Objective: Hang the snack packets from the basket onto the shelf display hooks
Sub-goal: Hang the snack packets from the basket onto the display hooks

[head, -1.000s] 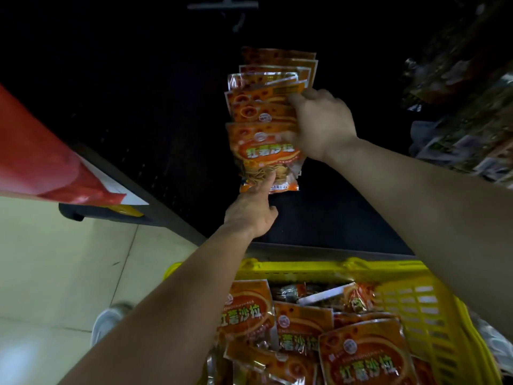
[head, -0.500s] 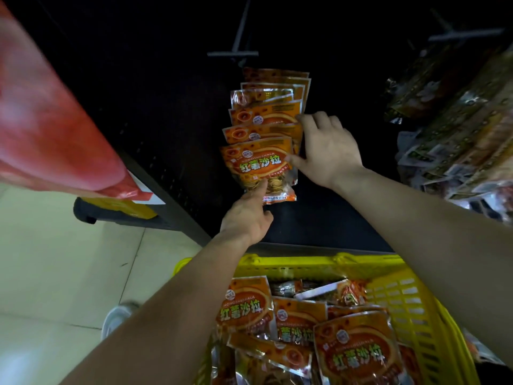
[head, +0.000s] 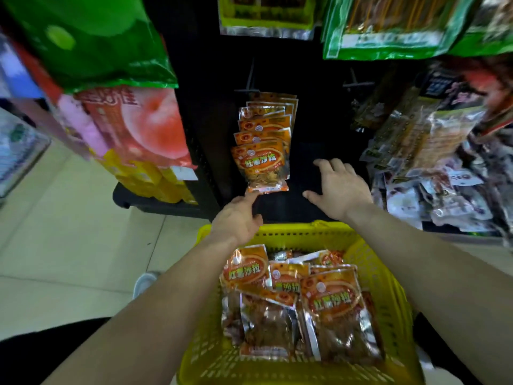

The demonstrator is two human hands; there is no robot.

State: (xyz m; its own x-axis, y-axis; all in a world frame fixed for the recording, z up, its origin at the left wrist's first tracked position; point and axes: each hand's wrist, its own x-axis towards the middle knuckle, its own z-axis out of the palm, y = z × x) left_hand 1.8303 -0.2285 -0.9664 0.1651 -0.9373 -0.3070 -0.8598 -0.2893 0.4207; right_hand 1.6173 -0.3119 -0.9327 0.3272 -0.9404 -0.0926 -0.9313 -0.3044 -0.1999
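The left hand (head: 236,223) holds nothing: its forefinger reaches up and touches the bottom left corner of the front packet, while how its other fingers lie is hard to tell from behind. The right hand (head: 338,190) is spread wide and loose with nothing in it, apart from the packets, in front of the dark shelf panel (head: 313,129) to their right. The hung packets (head: 261,162), orange with red lettering, overlap in a row on one hook (head: 248,79); only the front one shows whole, the rest only their top strips, and the hook's tip is lost in the dark. Another hook (head: 355,81) stands to the right. Below the hands, the yellow basket (head: 385,276) holds the loose packets (head: 327,298), heaped against its far and right walls; its near rim is cut off by the frame. Both forearms cross over the basket and hide part of its sides. Green bags (head: 91,45) and a peach-printed bag (head: 144,126) hang on the left, blurred, and silver packets (head: 433,151) crowd the right, too smeared to read. A shoe (head: 144,283) shows on the pale floor (head: 69,232).
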